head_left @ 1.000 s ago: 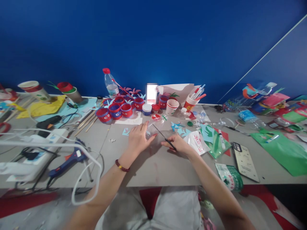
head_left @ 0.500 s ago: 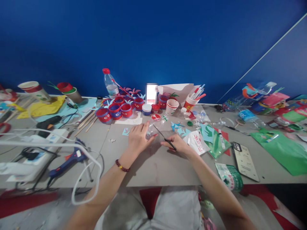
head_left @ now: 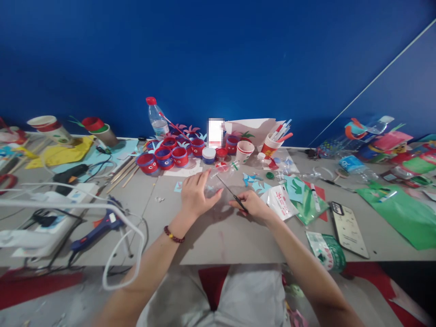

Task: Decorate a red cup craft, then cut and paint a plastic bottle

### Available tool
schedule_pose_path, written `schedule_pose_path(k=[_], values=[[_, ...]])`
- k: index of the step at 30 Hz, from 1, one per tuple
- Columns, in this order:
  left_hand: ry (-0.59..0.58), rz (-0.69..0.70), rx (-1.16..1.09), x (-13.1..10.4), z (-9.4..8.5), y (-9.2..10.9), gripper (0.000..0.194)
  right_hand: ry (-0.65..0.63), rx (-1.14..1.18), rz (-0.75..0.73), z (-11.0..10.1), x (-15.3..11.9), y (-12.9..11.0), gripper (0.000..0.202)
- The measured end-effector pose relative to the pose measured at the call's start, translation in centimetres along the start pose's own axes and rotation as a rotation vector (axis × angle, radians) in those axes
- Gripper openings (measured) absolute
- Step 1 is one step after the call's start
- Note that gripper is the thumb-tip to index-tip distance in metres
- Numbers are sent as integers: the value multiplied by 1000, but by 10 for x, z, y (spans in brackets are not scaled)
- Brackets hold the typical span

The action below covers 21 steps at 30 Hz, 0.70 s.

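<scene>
My left hand (head_left: 195, 193) is wrapped around a clear plastic bottle (head_left: 213, 182) lying on its side, thumb on the near side and fingers over the far side. The bottle's neck points away to the right, and its see-through wall makes the outline hard to follow. A pair of scissors with black handles (head_left: 241, 204) is in my right hand (head_left: 254, 206). The slim blades (head_left: 225, 185) reach up and left to the bottle; whether they bite into the plastic I cannot tell.
Several red and blue cups with eyes (head_left: 147, 163) stand behind my left hand. A paper cup of pens (head_left: 270, 146) is behind my right. Leftward lie a blue glue gun (head_left: 98, 229) and a white power strip (head_left: 64, 222) with loose cords; rightward, a phone (head_left: 348, 229).
My left hand and the bottle have shifted and turned slightly. The scissors and my right hand have moved very little.
</scene>
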<state>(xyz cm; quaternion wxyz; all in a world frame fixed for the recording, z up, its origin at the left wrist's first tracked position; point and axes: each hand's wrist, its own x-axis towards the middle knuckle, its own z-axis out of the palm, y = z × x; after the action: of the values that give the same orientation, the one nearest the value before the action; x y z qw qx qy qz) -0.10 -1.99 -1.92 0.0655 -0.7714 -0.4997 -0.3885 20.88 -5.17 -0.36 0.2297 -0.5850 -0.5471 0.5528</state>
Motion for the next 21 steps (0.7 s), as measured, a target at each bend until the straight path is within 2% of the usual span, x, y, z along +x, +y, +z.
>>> schedule_pose_path(k=[4, 10, 15, 21], values=[[37, -32, -121, 4, -3, -1, 54, 22, 23, 5, -3, 3, 3, 49], [-19, -43, -329, 7, -4, -1, 52, 15, 45, 12, -4, 4, 6, 51], [-57, 12, -228, 3, 1, -3, 55, 5, 55, -2, -2, 3, 5, 51], [2, 47, -144, -2, 6, -4, 58, 7, 124, 35, 0, 4, 6, 51]])
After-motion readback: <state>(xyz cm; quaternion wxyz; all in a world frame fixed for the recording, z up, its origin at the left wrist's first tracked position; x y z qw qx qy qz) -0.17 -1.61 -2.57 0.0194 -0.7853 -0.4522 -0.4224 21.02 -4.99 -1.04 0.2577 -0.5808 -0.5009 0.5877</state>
